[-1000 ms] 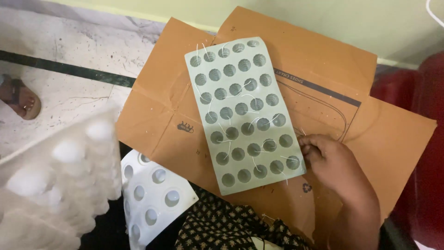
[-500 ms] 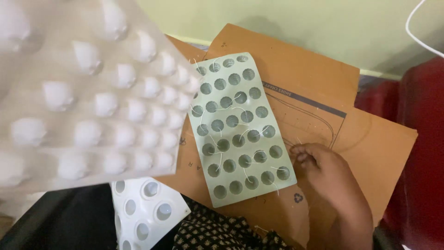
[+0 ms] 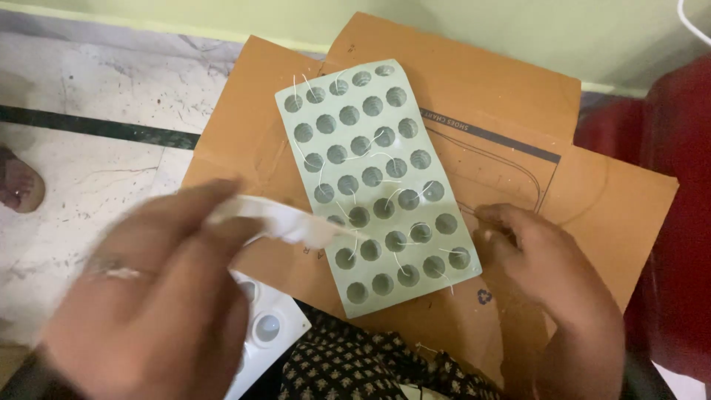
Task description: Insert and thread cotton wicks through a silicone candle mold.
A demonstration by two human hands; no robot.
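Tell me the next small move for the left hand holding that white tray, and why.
Probably lower the thin white plastic tray flat onto the pale green rubber mould with round cavities. The left hand holds the tray edge-on over the mould's lower rows, while the right hand rests at the mould's right edge on the brown flattened cardboard, seemingly steadying it.

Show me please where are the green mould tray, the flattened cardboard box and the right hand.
green mould tray (image 3: 374, 178), head view, middle of its holed face.
flattened cardboard box (image 3: 474, 85), head view, bare upper flap.
right hand (image 3: 544, 259), head view, back of the hand.
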